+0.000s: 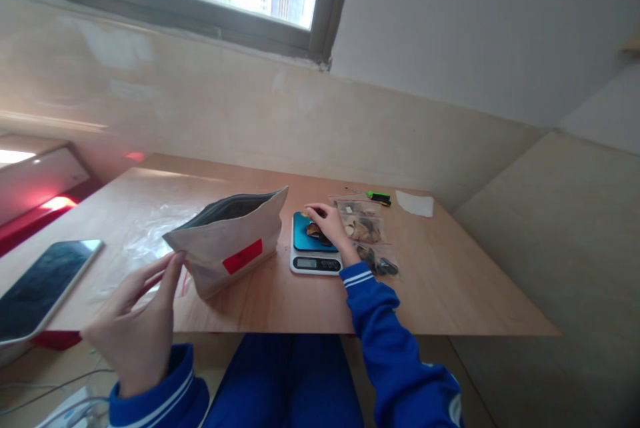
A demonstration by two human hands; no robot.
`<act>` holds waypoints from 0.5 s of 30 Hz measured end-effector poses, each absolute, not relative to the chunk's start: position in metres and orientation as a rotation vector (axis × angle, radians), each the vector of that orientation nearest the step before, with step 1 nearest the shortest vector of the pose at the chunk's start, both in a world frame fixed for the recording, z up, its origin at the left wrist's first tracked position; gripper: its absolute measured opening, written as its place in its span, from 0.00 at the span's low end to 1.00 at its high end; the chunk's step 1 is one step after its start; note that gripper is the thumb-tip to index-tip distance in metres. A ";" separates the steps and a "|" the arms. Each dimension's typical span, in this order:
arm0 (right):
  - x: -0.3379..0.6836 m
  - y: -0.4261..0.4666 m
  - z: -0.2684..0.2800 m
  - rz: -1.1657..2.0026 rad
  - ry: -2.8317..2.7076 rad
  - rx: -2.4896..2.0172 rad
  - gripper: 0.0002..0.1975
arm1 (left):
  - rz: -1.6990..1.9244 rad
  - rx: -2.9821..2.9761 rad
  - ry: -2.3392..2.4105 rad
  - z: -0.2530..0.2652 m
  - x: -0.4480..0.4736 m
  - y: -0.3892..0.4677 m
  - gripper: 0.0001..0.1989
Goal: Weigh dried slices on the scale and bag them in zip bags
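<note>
R hand rests fingers-down on the dark pieces on the scale's blue pan; can't tell if it's pinching one. L hand is open w/ fingers apart, holding nothing, near the paper pouch. Best to add pieces one at a time, lift the hand clear, then read the display. Filled zip bags lie just right of the scale.

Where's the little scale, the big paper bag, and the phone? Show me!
scale (pixel 316 263): head view, on its white front by the display.
paper bag (pixel 235 241): head view, on its tan side above the red label.
phone (pixel 43 285): head view, on the middle of its dark screen.
</note>
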State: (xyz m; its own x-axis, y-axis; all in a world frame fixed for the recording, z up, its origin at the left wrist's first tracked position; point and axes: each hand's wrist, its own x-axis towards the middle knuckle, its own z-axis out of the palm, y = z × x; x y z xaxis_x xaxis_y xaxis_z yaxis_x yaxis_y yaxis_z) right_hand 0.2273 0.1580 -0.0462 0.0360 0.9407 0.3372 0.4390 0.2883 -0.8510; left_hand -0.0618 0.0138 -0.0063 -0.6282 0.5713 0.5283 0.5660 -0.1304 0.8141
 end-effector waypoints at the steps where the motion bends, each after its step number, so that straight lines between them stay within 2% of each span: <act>1: 0.223 0.161 -0.047 0.643 -1.611 -1.317 0.11 | 1.929 1.344 2.059 -0.007 -0.063 0.015 0.15; 6: 0.214 0.168 -0.052 0.679 -1.750 -1.363 0.08 | 1.908 1.376 2.049 -0.009 -0.065 0.016 0.15; 15: 0.235 0.167 -0.049 0.601 -1.645 -1.328 0.14 | 1.944 1.328 1.981 -0.008 -0.064 0.016 0.15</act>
State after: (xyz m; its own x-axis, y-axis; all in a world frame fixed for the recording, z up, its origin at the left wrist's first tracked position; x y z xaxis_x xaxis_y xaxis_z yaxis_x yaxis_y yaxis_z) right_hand 0.2348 0.1673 -0.0494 -0.0080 0.9390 0.3438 0.4961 0.3023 -0.8140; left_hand -0.0642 0.0159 -0.0081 -0.6257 0.5964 0.5029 0.5140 -0.1698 0.8408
